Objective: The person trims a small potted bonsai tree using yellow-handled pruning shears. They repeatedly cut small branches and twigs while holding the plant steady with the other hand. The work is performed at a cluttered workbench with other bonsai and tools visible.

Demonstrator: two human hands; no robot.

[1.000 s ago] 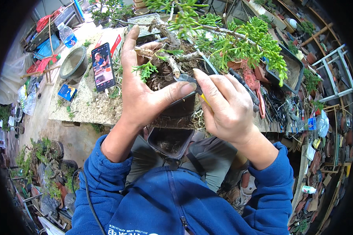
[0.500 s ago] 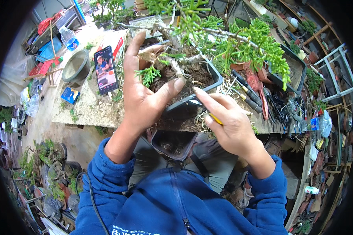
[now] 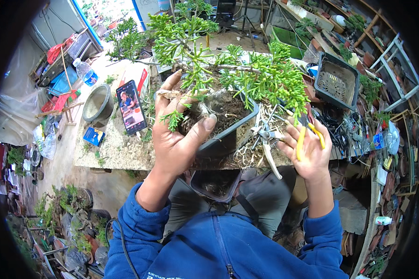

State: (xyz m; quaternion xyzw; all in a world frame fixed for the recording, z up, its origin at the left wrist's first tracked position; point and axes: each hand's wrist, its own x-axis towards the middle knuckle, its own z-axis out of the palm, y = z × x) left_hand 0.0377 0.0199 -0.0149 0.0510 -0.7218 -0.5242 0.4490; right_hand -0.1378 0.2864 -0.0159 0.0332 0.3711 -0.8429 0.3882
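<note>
- The left hand (image 3: 173, 142), thumb and fingers spread apart, curves around the base of the juniper (image 3: 265, 81), apparently steadying it.
- The juniper stands in a dark plastic pot (image 3: 221, 142) near the counter's (image 3: 108, 156) front edge, probably for easy reach.
- The right hand (image 3: 313, 151), palm up, loosely grips yellow-handled pliers (image 3: 300, 141).
- A phone (image 3: 131, 108) faces the person, seemingly for viewing.

On the left of the pale, debris-strewn desk (image 3: 118, 157) stood a round grey pot (image 3: 108, 110), a blue packet (image 3: 94, 136) before it and a lit phone (image 3: 131, 107) beside it. A dark planter (image 3: 223, 142) sat near the front edge; shears (image 3: 267, 136) lay among root trimmings (image 3: 245, 155).
</note>
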